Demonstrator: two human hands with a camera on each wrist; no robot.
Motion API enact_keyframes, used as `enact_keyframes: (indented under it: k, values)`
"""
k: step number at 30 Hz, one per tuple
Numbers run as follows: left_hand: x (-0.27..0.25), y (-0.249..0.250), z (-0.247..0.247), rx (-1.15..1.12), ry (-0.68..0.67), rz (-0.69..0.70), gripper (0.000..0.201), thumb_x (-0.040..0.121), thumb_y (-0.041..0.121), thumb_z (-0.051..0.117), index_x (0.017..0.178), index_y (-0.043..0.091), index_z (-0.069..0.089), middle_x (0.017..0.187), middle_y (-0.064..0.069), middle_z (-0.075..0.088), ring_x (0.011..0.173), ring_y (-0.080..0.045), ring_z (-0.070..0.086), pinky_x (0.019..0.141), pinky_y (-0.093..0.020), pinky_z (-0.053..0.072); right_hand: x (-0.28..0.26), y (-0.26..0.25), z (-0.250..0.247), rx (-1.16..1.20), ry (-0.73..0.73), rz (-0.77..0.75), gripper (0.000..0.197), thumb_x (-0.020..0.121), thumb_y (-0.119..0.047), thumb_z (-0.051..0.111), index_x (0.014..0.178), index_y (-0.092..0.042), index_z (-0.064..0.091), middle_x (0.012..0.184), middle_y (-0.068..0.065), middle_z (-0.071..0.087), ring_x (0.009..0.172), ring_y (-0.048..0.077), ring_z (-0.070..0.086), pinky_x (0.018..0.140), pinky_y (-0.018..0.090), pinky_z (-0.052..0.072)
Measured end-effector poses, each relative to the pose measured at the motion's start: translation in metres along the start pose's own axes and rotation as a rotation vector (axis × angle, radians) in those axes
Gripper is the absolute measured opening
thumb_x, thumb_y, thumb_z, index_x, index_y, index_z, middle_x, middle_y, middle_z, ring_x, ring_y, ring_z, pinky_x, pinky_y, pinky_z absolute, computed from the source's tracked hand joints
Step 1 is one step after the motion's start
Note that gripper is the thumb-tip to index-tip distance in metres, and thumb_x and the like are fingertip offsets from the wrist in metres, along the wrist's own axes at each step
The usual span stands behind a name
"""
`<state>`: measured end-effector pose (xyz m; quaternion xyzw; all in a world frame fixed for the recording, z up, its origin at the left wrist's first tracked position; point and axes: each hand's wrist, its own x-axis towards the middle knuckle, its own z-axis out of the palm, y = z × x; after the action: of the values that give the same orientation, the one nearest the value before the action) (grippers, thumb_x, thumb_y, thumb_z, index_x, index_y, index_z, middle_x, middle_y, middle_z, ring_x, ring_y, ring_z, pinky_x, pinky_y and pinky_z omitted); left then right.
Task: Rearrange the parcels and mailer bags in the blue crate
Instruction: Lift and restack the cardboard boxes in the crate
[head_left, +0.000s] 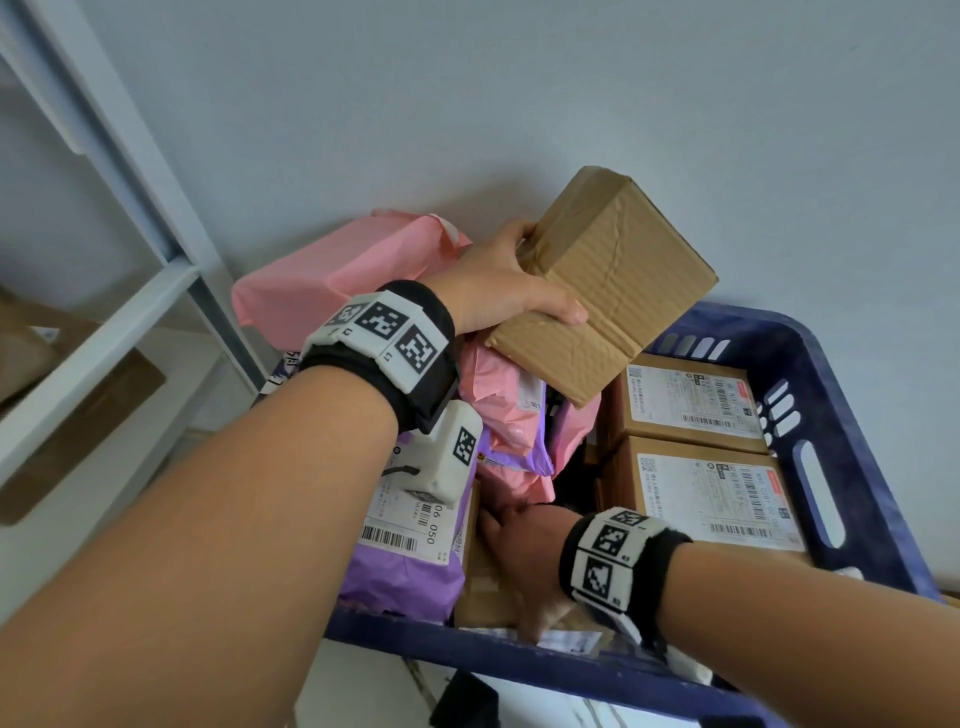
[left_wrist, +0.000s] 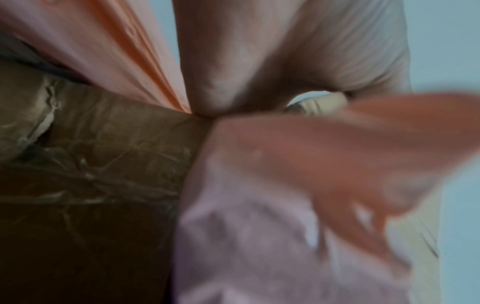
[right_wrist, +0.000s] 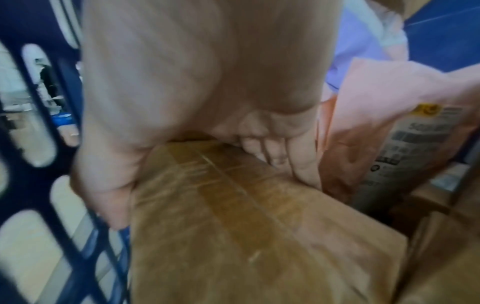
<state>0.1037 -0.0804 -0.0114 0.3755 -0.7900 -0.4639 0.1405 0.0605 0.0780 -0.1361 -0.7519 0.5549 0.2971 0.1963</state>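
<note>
— Parcels and mailer bags fill the blue crate (head_left: 852, 415); where do they sit against the hands?

— The left hand (head_left: 501, 283) grips a plain cardboard box (head_left: 602, 283) by one end, thumb on its near face, holding it tilted above the crate. Behind that hand lies a pink mailer bag (head_left: 317, 280); below its wrist, a purple mailer bag (head_left: 410, 566) with a barcode label.

— And the right hand (head_left: 524, 561)?

— It reaches low inside the crate; its fingers (right_wrist: 275, 152) curl over the far edge of a brown taped box (right_wrist: 246, 226) and the thumb wraps the near side. Beyond that wrist, two labelled boxes (head_left: 691, 400) lie side by side against the crate wall.
</note>
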Motion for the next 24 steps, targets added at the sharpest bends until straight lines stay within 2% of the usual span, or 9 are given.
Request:
enact_keyframes:
  k: [2, 5, 9, 11, 14, 17, 21, 24]
  values:
    - [0.000, 0.000, 0.000, -0.003, -0.003, 0.005, 0.092, 0.065, 0.035, 0.085, 0.142, 0.026, 0.036, 0.125, 0.008, 0.055, 0.110, -0.012, 0.056, 0.092, -0.028, 0.046, -0.001, 0.006, -0.005, 0.051, -0.011, 0.000, 0.116, 0.064, -0.054, 0.080, 0.149, -0.006, 0.017, 0.137, 0.016, 0.049, 0.117, 0.033, 0.054, 0.093, 0.038, 0.048]
    - [0.000, 0.000, 0.000, -0.013, -0.012, 0.008, 0.096, 0.060, 0.038, 0.085, 0.142, 0.027, 0.036, 0.122, 0.009, 0.056, 0.110, -0.011, 0.057, 0.093, -0.029, 0.046, -0.005, 0.012, -0.010, 0.129, 0.007, 0.000, 0.105, 0.066, -0.048, 0.079, 0.146, -0.008, 0.026, 0.134, 0.011, 0.053, 0.115, 0.030, 0.055, 0.088, 0.035, 0.049]
    - [-0.001, 0.001, -0.001, -0.035, -0.017, 0.012, 0.101, 0.053, 0.041, 0.083, 0.142, 0.028, 0.036, 0.119, 0.011, 0.057, 0.106, -0.007, 0.058, 0.088, -0.025, 0.046, -0.005, 0.015, -0.012, 0.184, -0.034, -0.009, 0.099, 0.067, -0.044, 0.080, 0.147, -0.020, 0.026, 0.136, 0.007, 0.051, 0.117, 0.030, 0.054, 0.093, 0.038, 0.050]
    - [-0.001, 0.001, -0.001, -0.042, -0.021, 0.015, 0.100, 0.055, 0.039, 0.083, 0.142, 0.028, 0.036, 0.117, 0.012, 0.056, 0.105, -0.005, 0.057, 0.085, -0.023, 0.046, -0.002, 0.016, -0.012, 0.197, -0.050, -0.022, 0.099, 0.066, -0.043, 0.080, 0.147, -0.027, 0.024, 0.136, 0.007, 0.051, 0.115, 0.031, 0.055, 0.094, 0.042, 0.051]
    - [0.000, 0.000, 0.000, -0.041, -0.024, 0.013, 0.098, 0.059, 0.037, 0.085, 0.143, 0.028, 0.035, 0.116, 0.012, 0.055, 0.104, -0.006, 0.057, 0.084, -0.024, 0.046, 0.001, 0.017, -0.012, 0.195, -0.066, -0.036, 0.098, 0.068, -0.041, 0.079, 0.148, -0.032, 0.023, 0.139, 0.006, 0.050, 0.117, 0.032, 0.054, 0.095, 0.043, 0.049]
    - [-0.001, 0.001, -0.001, -0.048, -0.027, 0.009, 0.103, 0.053, 0.040, 0.082, 0.143, 0.028, 0.035, 0.119, 0.011, 0.055, 0.105, -0.007, 0.057, 0.086, -0.024, 0.045, 0.003, 0.017, -0.012, 0.195, -0.081, -0.043, 0.094, 0.069, -0.037, 0.079, 0.147, -0.031, 0.027, 0.135, 0.007, 0.053, 0.113, 0.032, 0.056, 0.092, 0.042, 0.051]
    - [-0.001, 0.003, -0.002, -0.054, -0.030, 0.011, 0.101, 0.052, 0.041, 0.080, 0.142, 0.027, 0.036, 0.116, 0.012, 0.055, 0.104, -0.006, 0.057, 0.085, -0.024, 0.046, 0.006, 0.014, -0.008, 0.161, -0.101, -0.018, 0.083, 0.068, -0.038, 0.079, 0.140, -0.023, 0.041, 0.124, 0.007, 0.061, 0.103, 0.029, 0.061, 0.088, 0.041, 0.054]
    - [-0.002, 0.003, -0.002, -0.056, -0.026, 0.008, 0.102, 0.051, 0.040, 0.081, 0.142, 0.027, 0.036, 0.120, 0.009, 0.056, 0.107, -0.009, 0.057, 0.090, -0.027, 0.046, 0.009, 0.011, -0.013, 0.141, -0.113, -0.003, 0.083, 0.066, -0.038, 0.079, 0.140, -0.023, 0.043, 0.124, 0.006, 0.061, 0.104, 0.030, 0.061, 0.088, 0.042, 0.054]
